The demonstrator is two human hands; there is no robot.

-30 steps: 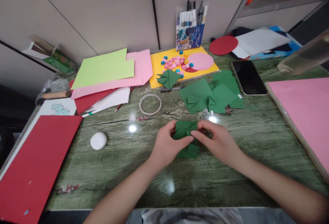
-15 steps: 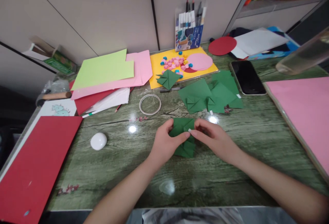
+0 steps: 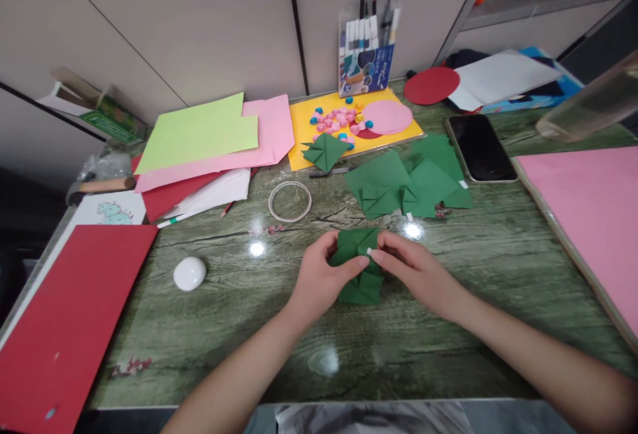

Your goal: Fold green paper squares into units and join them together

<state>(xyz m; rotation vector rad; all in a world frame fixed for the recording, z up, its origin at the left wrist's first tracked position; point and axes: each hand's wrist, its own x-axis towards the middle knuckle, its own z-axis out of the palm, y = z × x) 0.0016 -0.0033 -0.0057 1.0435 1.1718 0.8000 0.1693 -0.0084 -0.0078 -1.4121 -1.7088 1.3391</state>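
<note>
My left hand [image 3: 326, 276] grips a folded green paper [image 3: 359, 288] by its left side, thumb lying across the front. At the paper's right side, my right hand [image 3: 416, 269] has its fingers closed on the edge. A small white piece [image 3: 369, 252] shows between the two thumb tips; it looks like tape. Beyond the hands, more folded green papers [image 3: 431, 181] overlap on the table, and one folded green piece [image 3: 325, 152] rests on the front edge of a yellow sheet [image 3: 299, 129]. A white tape ring [image 3: 290, 202] lies left of the green papers.
Left are a red sheet [image 3: 74, 308], a white round object [image 3: 190, 274] and stacked papers [image 3: 199, 131]. Pink balls [image 3: 339, 118] lie on the yellow sheet before a marker pack [image 3: 367, 62]. A phone [image 3: 481, 148] and pink sheets [image 3: 593, 221] are at the right.
The lower part of the green paper has shifted slightly right. Both hands keep nearly the same place and hold, and the white piece has moved up a little.
</note>
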